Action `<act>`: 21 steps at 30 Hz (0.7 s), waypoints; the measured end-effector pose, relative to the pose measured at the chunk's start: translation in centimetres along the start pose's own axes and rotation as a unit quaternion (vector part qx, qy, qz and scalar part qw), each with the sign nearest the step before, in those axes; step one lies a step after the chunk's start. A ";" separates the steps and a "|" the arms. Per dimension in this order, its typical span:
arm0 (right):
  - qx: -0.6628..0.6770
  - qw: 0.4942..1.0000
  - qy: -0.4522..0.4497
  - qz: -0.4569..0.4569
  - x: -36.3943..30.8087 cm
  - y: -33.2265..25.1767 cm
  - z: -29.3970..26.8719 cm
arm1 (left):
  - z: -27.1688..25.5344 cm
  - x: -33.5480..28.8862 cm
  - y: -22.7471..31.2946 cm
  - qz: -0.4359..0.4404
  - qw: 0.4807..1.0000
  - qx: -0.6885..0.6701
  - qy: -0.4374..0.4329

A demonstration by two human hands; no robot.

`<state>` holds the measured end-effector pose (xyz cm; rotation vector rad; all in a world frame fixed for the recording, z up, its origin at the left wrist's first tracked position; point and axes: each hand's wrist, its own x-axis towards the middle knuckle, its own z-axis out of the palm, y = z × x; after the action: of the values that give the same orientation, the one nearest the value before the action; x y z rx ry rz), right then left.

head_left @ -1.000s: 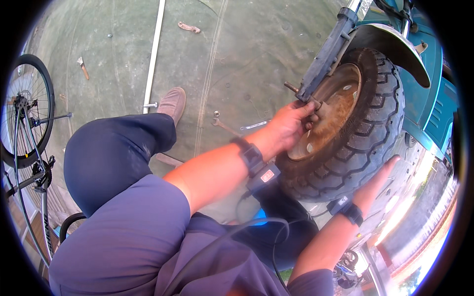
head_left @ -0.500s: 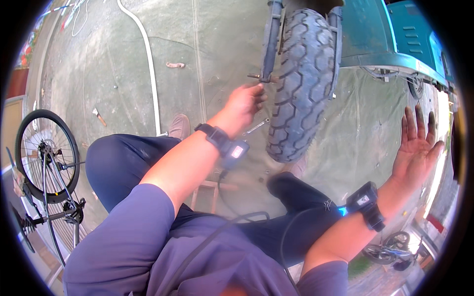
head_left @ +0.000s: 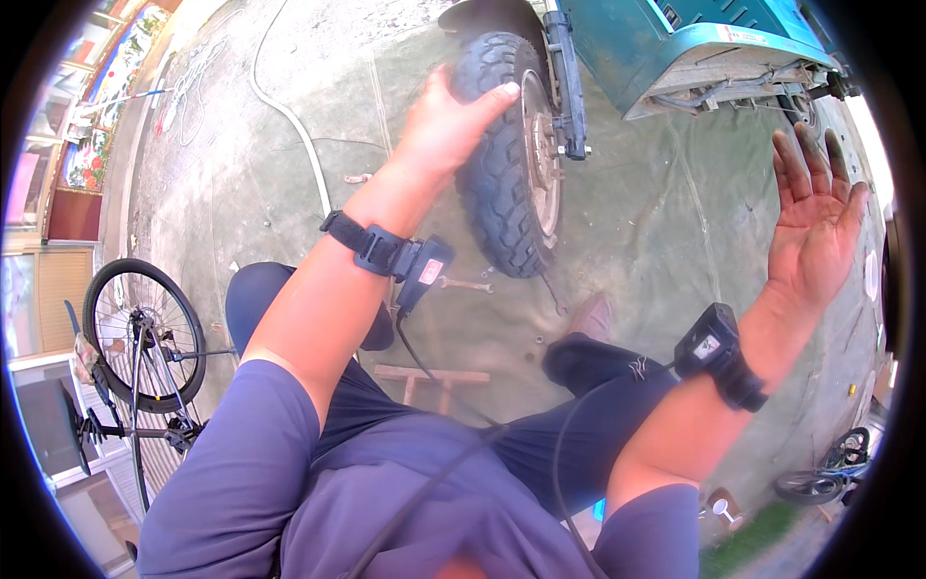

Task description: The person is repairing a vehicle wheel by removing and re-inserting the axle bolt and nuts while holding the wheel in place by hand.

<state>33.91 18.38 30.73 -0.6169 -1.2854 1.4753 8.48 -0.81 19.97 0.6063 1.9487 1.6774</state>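
Observation:
A black knobbly front wheel [head_left: 494, 183] stands in front of me, its rim and hub showing on the right, beside a dark fork leg [head_left: 569, 92]. My left hand [head_left: 436, 125] is at the wheel's upper left, with the thumb across the tread and the other fingers mostly out of sight. Out to the right, away from the wheel, my right hand [head_left: 815, 217] is raised and holds nothing; its fingers are apart and dark at the tips. A spanner [head_left: 466, 285] lies on the ground left of the tyre's foot, and a second slim spanner [head_left: 558, 297] lies just below the tyre.
The teal vehicle body [head_left: 666, 58] rises beyond the wheel. A small wooden stool [head_left: 431, 374] stands between my legs. To the left is a bicycle [head_left: 145, 333]; a pale hose [head_left: 299, 130] curves over the ground sheet. Another bike [head_left: 815, 482] is at lower right.
My left hand has gone from beside the axle end up onto the tyre. The wheel now appears turned, its right side showing. My right hand stays raised and open.

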 end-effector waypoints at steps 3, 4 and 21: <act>0.009 1.000 -0.004 -0.001 0.4 -0.1 -1.6 | 0.5 0.7 -0.4 -0.010 0.999 0.033 0.001; 0.013 1.000 -0.008 -0.003 0.6 0.1 -2.1 | 0.3 1.0 -0.4 -0.014 0.999 0.035 0.003; -0.007 0.998 -0.033 0.045 0.5 2.3 0.2 | -1.2 -7.7 -2.7 -0.055 0.998 -0.020 0.003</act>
<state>32.75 19.03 28.81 -0.6472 -1.3336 1.5731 13.70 -6.89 18.00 0.4709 1.9121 1.6466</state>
